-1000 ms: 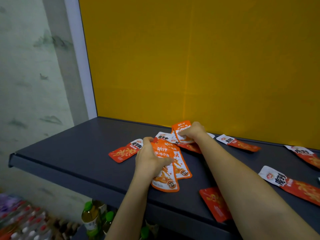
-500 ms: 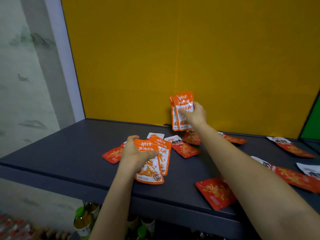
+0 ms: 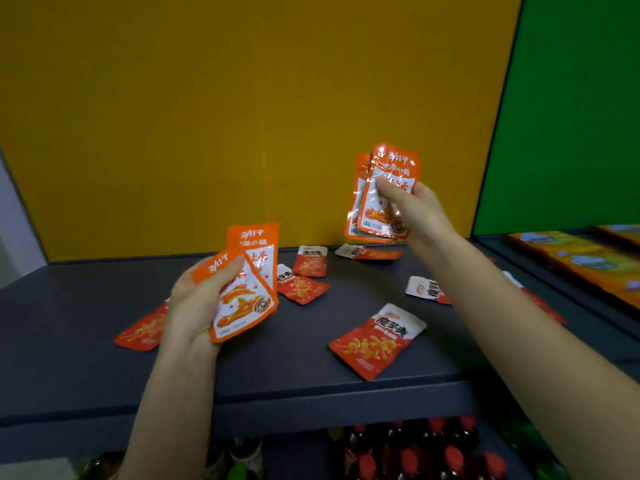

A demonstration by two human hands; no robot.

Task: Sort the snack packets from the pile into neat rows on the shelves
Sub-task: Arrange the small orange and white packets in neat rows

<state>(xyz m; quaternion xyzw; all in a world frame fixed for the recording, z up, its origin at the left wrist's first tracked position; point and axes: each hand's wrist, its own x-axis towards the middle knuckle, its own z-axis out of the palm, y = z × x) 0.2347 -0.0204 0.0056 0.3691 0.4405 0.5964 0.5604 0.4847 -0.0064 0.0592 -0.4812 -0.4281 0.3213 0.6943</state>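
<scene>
A: Head view. Hands first.

B: Both are full. The left hand (image 3: 194,299) grips a fan of orange packets (image 3: 242,296), fingers (image 3: 221,271) curled round them, thumb across the front. It is held low over the shelf (image 3: 86,323), long axis tilted up and right. The right hand (image 3: 415,209) pinches an orange stack (image 3: 384,192), upright, raised in front of the yellow back panel (image 3: 242,116).

A: The rest of the pile?

B: Red packets lie flat and scattered. The nearest red packet (image 3: 375,342) sits between the forearms, close to the front edge, slanting up-right. Two more lie just right of the fan, one lies by the back panel, one is partly hidden by the right forearm, and one is under the left wrist.

A: What does the next move turn on?

B: My guess is that the orange ones get joined, then laid as a row. The stack lies up, right and farther back from the fan, well apart. The left hand is nearer the bare shelf.

A: Room?

B: Bare shelf shows left of the left hand, back to the panel. The right side is bounded by the green panel (image 3: 571,116) and a neighbouring shelf (image 3: 554,271) of boxes (image 3: 588,261). Past the front edge are bottles (image 3: 415,455) below, so a nudged packet could drop.
</scene>
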